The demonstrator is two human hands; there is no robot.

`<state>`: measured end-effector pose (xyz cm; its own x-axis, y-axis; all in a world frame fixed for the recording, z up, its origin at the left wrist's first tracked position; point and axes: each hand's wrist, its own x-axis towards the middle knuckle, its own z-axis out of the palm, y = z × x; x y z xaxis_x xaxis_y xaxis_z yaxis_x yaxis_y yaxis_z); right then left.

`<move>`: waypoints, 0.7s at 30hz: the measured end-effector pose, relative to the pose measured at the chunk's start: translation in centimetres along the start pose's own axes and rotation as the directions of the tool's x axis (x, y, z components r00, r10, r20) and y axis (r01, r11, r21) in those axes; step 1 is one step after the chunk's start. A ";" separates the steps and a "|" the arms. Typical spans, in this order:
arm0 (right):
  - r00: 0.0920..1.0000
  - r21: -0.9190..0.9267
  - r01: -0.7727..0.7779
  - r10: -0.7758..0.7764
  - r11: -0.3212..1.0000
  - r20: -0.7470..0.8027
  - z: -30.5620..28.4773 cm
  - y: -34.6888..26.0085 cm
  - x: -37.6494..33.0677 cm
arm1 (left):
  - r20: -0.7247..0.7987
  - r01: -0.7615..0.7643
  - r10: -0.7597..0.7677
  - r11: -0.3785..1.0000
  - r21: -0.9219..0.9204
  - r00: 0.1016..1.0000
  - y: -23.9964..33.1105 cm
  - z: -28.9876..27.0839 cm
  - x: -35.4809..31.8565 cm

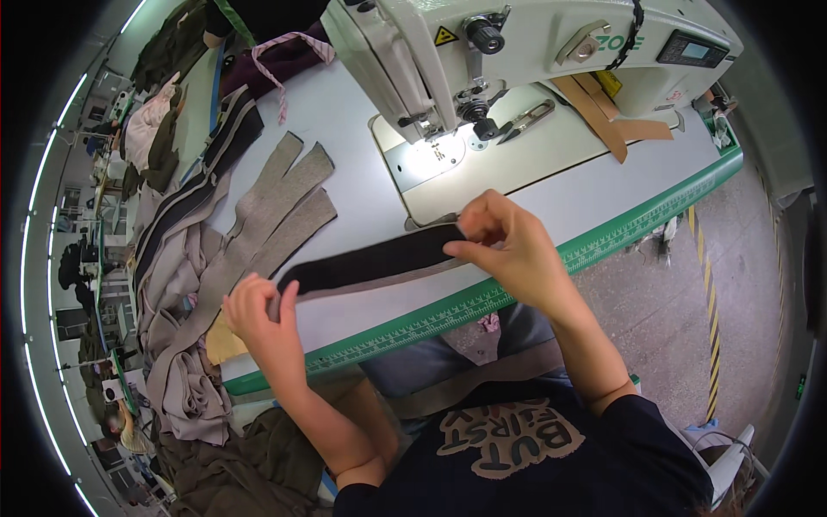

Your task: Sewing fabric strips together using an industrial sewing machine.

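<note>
A dark fabric strip (370, 261) with a grey strip under it is stretched between both hands above the sewing table (345, 172). My left hand (263, 314) pinches the strip's left end near the table's front edge. My right hand (508, 246) pinches its right end, just in front of the sewing machine's plate (482, 164). The white sewing machine (517, 43) stands behind, its needle area (435, 142) lit by a small lamp.
Several grey fabric strips (284, 207) lie fanned out left of the hands. Piles of grey, dark and pink cloth (172, 284) hang off the table's left side. Thread snips (527, 119) and tan strips (607, 121) lie by the machine. A green ruler edge (603, 241) borders the table front.
</note>
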<state>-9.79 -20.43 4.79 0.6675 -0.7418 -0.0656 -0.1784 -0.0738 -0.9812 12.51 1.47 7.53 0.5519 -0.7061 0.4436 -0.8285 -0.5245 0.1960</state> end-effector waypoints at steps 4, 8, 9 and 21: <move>0.994 0.101 0.094 -0.099 0.990 0.047 1.9 0.1 0.0 | -0.026 -0.120 0.119 0.991 -0.054 0.993 3.7 1.7 3.1; 0.991 0.159 0.089 -0.104 0.983 0.087 2.6 0.2 -0.2 | 0.205 -0.149 0.299 0.832 -0.535 0.932 7.8 4.0 3.9; 0.990 0.185 0.079 -0.098 0.980 0.097 2.5 0.2 -0.2 | 0.266 -0.091 0.323 0.772 -0.629 0.908 8.4 4.0 4.0; 0.988 0.269 0.054 -0.090 0.961 0.124 2.5 0.4 -0.6 | 0.468 0.392 0.094 0.420 -0.819 0.879 9.0 2.3 3.2</move>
<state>-8.45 -18.34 3.97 0.7650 -0.6440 0.0014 0.0594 0.0685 -0.9959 7.04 -6.61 8.71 0.4512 -0.8924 -0.0014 -0.2090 -0.1072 0.9720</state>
